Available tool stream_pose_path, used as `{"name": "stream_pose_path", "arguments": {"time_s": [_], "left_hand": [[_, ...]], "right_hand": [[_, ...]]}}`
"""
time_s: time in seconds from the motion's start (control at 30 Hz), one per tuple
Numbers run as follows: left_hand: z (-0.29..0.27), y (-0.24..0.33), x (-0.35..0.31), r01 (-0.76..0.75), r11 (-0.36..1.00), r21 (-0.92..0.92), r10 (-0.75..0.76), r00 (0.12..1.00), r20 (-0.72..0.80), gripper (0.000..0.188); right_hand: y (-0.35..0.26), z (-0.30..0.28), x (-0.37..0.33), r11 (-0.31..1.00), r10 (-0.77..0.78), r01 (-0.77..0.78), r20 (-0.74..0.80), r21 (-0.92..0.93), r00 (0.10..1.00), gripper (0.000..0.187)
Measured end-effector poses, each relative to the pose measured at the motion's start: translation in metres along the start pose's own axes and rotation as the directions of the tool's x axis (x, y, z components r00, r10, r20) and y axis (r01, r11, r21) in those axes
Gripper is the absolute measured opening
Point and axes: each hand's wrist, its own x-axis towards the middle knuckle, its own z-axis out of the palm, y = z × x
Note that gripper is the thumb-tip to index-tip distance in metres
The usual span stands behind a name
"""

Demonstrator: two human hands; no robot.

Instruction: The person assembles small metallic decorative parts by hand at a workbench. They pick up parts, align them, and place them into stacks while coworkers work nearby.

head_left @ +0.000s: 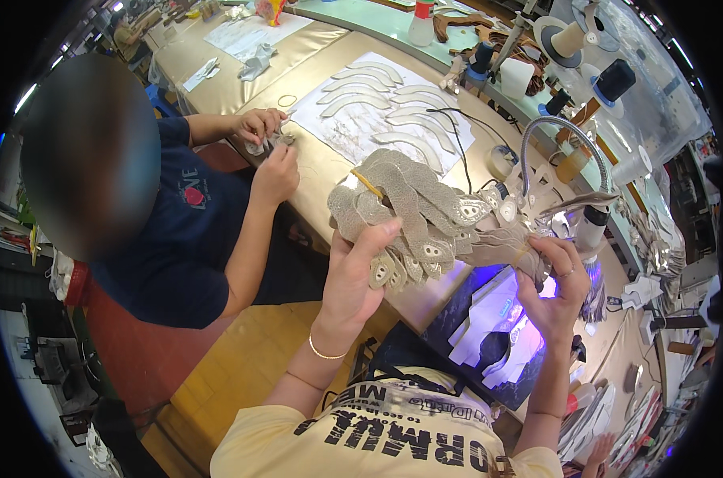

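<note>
Left hand [360, 275] gripping a pretty chunky bundle of greyish straps [413, 199], right hand [559, 280] pinching its right end, white paper [349, 131] with curvy strips [405, 142] just past the bundle

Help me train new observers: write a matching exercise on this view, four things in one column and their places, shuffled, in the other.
Things
1. Bundle of silvery-beige textured flat pieces
2. Pale, curved flat strips
3. White flat cut-outs
4. Thin gold-coloured bracelet

Places
A. Spread out on a large white sheet
B. Around the wrist of the person's left hand
C. In the grip of the left hand
D. Purple-lit, on a dark marbled surface

Pairs: 1-C, 2-A, 3-D, 4-B
</note>
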Motion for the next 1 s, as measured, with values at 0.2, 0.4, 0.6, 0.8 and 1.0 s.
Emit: {"name": "stream_pose_path", "arguments": {"time_s": [0.2, 0.4, 0.6, 0.8, 1.0], "left_hand": [[-0.014, -0.003, 0.003, 0.065, 0.998, -0.022, -0.066, 0.997, -0.033, 0.045], [-0.021, -0.005, 0.002, 0.001, 0.999, 0.042, 0.0, 1.0, -0.02, 0.048], [-0.022, -0.008, 0.003, -0.037, 0.995, 0.094, 0.038, 0.999, -0.006, 0.047], [-0.041, -0.011, 0.01, -0.02, 0.995, 0.095, 0.019, 1.0, 0.008, 0.05], [-0.082, -0.019, 0.02, -0.022, 0.997, 0.073, 0.029, 0.995, -0.094, 0.053]], "right_hand": [[0.005, 0.008, -0.001, 0.998, 0.039, -0.041, 0.035, 0.046, 0.999, 0.044], [0.009, 0.016, -0.004, 0.998, 0.057, -0.058, 0.047, 0.031, 0.997, 0.044], [0.011, 0.019, -0.005, 0.996, 0.06, -0.062, 0.04, 0.062, 0.997, 0.044], [0.02, 0.028, -0.012, 0.978, 0.125, -0.135, 0.074, 0.158, 0.989, 0.042], [0.022, 0.062, -0.034, 0.864, 0.308, -0.401, 0.309, 0.306, 0.9, 0.039]]}}
